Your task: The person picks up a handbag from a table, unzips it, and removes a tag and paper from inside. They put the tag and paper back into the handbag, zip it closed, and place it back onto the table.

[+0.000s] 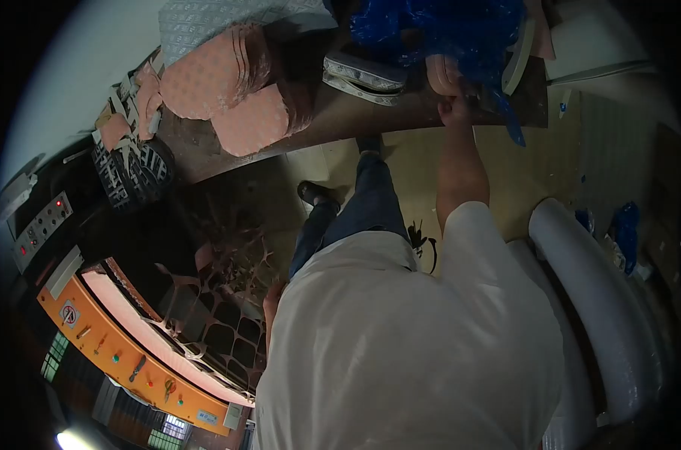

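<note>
My right hand (pixel 454 111) reaches out to the dark table edge (pixel 333 126), its fingers curled at the lower end of some pink pieces (pixel 441 73). These pieces lie partly beside and under a blue plastic bag (pixel 472 34). To their left are pale patterned pieces (pixel 364 77) stacked together. Farther left, stacks of pink dotted pieces (pixel 213 71) rest on the table. My left hand (pixel 271 300) hangs low beside my body, near a web of cut-out material (pixel 224 319); its fingers are mostly hidden.
An orange machine panel (pixel 141 364) with hanging small tools spans the lower left. A control box (pixel 44 232) with red lights stands above it. Black-and-white patterned material (pixel 130 172) lies at the table's left end. Large wrapped rolls (pixel 595 292) are at the right.
</note>
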`<state>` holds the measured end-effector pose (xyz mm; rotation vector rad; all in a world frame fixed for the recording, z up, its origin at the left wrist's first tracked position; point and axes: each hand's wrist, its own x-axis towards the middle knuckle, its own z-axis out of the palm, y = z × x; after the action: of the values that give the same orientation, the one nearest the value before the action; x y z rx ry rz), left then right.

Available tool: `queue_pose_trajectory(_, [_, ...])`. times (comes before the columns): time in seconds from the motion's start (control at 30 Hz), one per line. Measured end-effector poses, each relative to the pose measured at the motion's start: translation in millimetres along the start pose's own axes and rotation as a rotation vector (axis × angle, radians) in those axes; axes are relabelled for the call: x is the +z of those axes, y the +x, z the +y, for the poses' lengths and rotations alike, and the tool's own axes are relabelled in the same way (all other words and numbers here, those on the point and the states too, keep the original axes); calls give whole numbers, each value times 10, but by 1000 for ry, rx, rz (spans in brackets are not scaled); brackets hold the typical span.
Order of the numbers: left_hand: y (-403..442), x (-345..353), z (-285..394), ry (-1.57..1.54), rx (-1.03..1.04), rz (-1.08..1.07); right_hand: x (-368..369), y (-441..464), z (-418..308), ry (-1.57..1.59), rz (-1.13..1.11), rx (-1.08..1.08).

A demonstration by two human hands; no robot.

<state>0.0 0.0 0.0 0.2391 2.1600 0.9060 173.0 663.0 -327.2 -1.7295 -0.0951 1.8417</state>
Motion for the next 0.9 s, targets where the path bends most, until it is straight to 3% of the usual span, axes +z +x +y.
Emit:
queue_pose_trajectory(0.07, [5,127,462,425,-420,33,-5,77,-30,3,84,60])
queue_pose_trajectory(0.13, [322,462,296,386,-364,-30,10,-22,-536,-9,59,-30])
queue_pose_trajectory(0.4, [446,601,214,397,-303,-22,27,-26,-635,76,-272,-175])
queue_pose_trajectory(0.5, [581,629,91,263,-272,3,-208,16,-647,-20,-273,-244])
queue_pose_trajectory(0.57, [738,661,115,84,-312,-4,-329,-497,-632,-97,-264,-351])
queue_pose_trajectory(0.63, [924,640,14,113,-174,-11,-599,-659,-692,-178,-337,-314])
queue_pose_trajectory(0.7, [1054,636,13,133,-109,-43,-816,-936,-668,-244,-292,-338])
queue_pose_trajectory(0.77, [1103,620,331,136,-113,-91,-636,-1928,-617,-293,-142,-424])
queue_pose_trajectory(0.9, [1152,623,242,55,-24,-61,-724,-2599,-537,-438,-292,-552])
